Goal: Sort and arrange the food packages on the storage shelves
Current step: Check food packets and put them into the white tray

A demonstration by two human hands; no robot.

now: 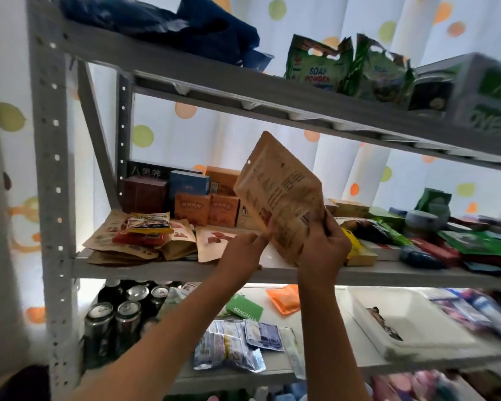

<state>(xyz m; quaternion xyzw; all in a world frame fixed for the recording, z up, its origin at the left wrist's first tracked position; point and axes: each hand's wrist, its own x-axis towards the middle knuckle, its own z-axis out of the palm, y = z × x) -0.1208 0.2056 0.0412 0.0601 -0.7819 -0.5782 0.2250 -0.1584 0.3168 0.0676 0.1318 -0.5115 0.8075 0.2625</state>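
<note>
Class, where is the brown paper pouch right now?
In the head view, centre frame, the brown paper pouch is held tilted above the middle shelf by both hands, just right of the orange boxes.

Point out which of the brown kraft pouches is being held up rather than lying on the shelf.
The brown pouch in the middle of the view, tilted upright, held by the right hand and left hand. The other kraft pouches lie flat at the shelf's left end.

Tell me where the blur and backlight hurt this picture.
Head view: backlight through the dotted curtain dims the shelf fronts; motion blur smears the right-edge packages; wide-angle bends the shelf frame; the kraft pouch stays fairly sharp.
</note>
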